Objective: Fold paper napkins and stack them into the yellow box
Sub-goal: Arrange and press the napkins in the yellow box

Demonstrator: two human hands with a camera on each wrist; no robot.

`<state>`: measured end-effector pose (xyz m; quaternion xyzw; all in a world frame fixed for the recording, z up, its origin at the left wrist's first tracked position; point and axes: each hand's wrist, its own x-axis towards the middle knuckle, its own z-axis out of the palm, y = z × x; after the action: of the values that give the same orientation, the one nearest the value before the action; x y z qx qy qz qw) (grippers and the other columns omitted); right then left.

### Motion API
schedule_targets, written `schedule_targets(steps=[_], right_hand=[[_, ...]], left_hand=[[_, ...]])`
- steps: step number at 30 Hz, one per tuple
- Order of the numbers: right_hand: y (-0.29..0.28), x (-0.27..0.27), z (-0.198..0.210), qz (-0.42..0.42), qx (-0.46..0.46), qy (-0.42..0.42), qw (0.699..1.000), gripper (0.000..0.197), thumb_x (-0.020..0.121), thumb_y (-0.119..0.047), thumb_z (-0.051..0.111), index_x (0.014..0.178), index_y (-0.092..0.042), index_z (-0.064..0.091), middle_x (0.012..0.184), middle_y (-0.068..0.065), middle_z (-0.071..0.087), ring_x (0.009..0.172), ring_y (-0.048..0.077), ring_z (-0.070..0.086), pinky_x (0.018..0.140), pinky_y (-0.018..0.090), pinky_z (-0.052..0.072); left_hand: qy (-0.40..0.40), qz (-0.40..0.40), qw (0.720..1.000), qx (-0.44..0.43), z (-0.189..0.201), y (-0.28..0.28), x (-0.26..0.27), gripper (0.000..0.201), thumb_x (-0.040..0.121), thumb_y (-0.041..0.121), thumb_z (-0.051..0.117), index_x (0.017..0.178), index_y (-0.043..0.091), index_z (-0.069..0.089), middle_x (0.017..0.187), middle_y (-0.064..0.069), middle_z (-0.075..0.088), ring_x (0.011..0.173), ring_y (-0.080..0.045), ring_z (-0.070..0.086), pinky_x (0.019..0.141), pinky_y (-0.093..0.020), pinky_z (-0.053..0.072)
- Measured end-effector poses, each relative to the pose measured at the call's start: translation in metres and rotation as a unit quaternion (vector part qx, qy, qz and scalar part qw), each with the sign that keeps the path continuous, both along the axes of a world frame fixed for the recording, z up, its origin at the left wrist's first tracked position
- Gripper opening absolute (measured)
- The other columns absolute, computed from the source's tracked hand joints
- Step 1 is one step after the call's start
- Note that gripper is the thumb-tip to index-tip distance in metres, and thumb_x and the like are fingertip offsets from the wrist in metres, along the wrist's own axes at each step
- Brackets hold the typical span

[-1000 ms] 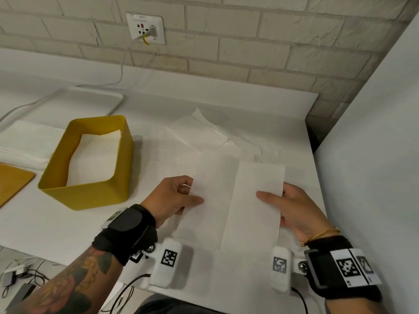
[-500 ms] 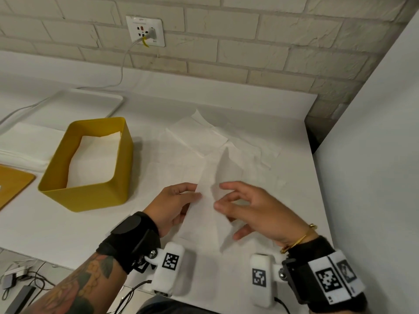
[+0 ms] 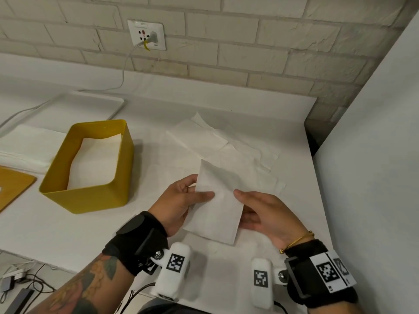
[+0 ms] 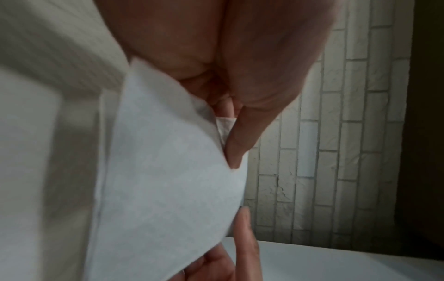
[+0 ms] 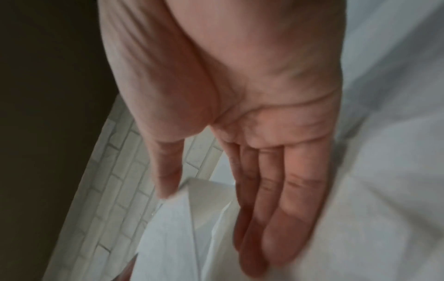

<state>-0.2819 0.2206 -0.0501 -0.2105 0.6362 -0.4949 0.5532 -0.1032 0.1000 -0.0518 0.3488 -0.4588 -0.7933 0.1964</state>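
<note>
Both forearms came in from the bottom edge, each with a black wrist strap and a white tagged camera block hanging under it. The left hand (image 3: 179,205) sat a bit higher, thumb laid flat across the front of the folded napkin (image 3: 217,200) and fingers tucked behind it, so a proper pinch. The right hand (image 3: 265,214) was palm-in on the other side, thumb on top near the edge, fingers (image 5: 276,199) pretty much straight and together under the paper. Left forearm was tattooed, right wrist had a thin gold bracelet.
</note>
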Motion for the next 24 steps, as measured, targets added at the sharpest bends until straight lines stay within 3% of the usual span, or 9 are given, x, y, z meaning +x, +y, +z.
schedule_targets(steps=[4,6,10,12,14,17,20,22,24], right_hand=[[-0.009,0.010,0.000,-0.032,-0.086,-0.058,0.994,0.026,0.094,-0.006,0.067,0.120,-0.004,0.065,0.114,0.017,0.075,0.105,0.032,0.072,0.093,0.045,0.058],[-0.013,0.015,0.001,-0.002,-0.094,-0.037,0.995,0.028,0.094,-0.002,0.066,0.121,-0.006,0.065,0.113,0.014,0.075,0.107,0.031,0.072,0.093,0.045,0.059],[-0.014,0.019,0.000,0.061,-0.062,0.011,0.996,0.032,0.090,-0.002,0.072,0.121,-0.008,0.066,0.110,0.010,0.077,0.102,0.025,0.074,0.085,0.037,0.062],[-0.013,0.020,-0.002,0.084,-0.031,0.046,0.995,0.026,0.087,0.000,0.075,0.112,-0.005,0.067,0.103,0.011,0.078,0.094,0.024,0.076,0.083,0.039,0.063],[-0.009,0.020,-0.004,0.124,-0.002,0.074,0.990,0.018,0.084,0.003,0.077,0.097,-0.004,0.067,0.084,0.010,0.076,0.076,0.023,0.075,0.078,0.040,0.064],[-0.004,0.011,0.002,0.162,0.034,0.118,0.979,0.017,0.083,0.003,0.078,0.094,-0.003,0.066,0.071,0.009,0.072,0.063,0.020,0.072,0.058,0.028,0.058],[-0.006,-0.017,0.010,0.058,0.056,0.192,0.978,0.013,0.086,-0.010,0.078,0.096,-0.006,0.071,0.077,0.008,0.073,0.062,0.016,0.069,0.051,0.024,0.050],[-0.010,-0.039,0.010,-0.049,0.063,0.222,0.972,0.016,0.088,-0.021,0.078,0.098,-0.010,0.072,0.079,0.008,0.072,0.061,0.016,0.067,0.051,0.025,0.049],[-0.016,-0.053,0.006,-0.091,0.088,0.234,0.964,0.021,0.089,-0.027,0.077,0.100,-0.011,0.071,0.080,0.007,0.070,0.059,0.016,0.065,0.051,0.026,0.049]], left_hand=[[0.029,-0.027,0.999,-0.022,0.005,0.005,0.000,0.044,0.083,0.015,0.074,0.125,0.005,0.065,0.119,-0.018,0.073,0.107,-0.035,0.071,0.084,-0.038,0.061],[0.040,-0.022,0.999,-0.004,0.009,0.008,-0.001,0.032,0.092,0.022,0.069,0.119,0.004,0.069,0.116,-0.017,0.074,0.105,-0.031,0.073,0.083,-0.034,0.061],[0.018,0.014,1.000,0.008,0.012,0.002,-0.003,0.032,0.100,0.022,0.056,0.122,0.000,0.066,0.118,-0.019,0.073,0.106,-0.033,0.072,0.089,-0.041,0.061],[0.023,0.045,0.999,0.006,0.012,-0.002,-0.003,0.029,0.100,0.019,0.056,0.118,-0.001,0.067,0.114,-0.020,0.074,0.099,-0.032,0.074,0.082,-0.039,0.063],[0.031,0.082,0.996,0.000,0.015,-0.007,-0.003,0.025,0.100,0.019,0.057,0.112,0.001,0.070,0.108,-0.017,0.076,0.095,-0.030,0.075,0.078,-0.036,0.063],[0.045,0.127,0.991,-0.001,0.018,-0.017,0.001,0.022,0.099,0.019,0.058,0.113,0.008,0.071,0.110,-0.011,0.076,0.099,-0.026,0.074,0.087,-0.038,0.059],[0.050,0.137,0.989,0.007,0.016,-0.025,0.010,0.027,0.099,0.020,0.059,0.120,0.007,0.069,0.116,-0.012,0.075,0.104,-0.027,0.073,0.091,-0.041,0.058],[0.047,0.136,0.989,0.016,0.014,-0.026,0.014,0.029,0.098,0.020,0.060,0.122,0.005,0.068,0.117,-0.013,0.074,0.102,-0.027,0.074,0.088,-0.040,0.061],[0.044,0.136,0.989,0.029,0.011,-0.024,0.016,0.026,0.098,0.018,0.060,0.118,0.004,0.070,0.112,-0.014,0.075,0.095,-0.027,0.075,0.082,-0.038,0.063]])
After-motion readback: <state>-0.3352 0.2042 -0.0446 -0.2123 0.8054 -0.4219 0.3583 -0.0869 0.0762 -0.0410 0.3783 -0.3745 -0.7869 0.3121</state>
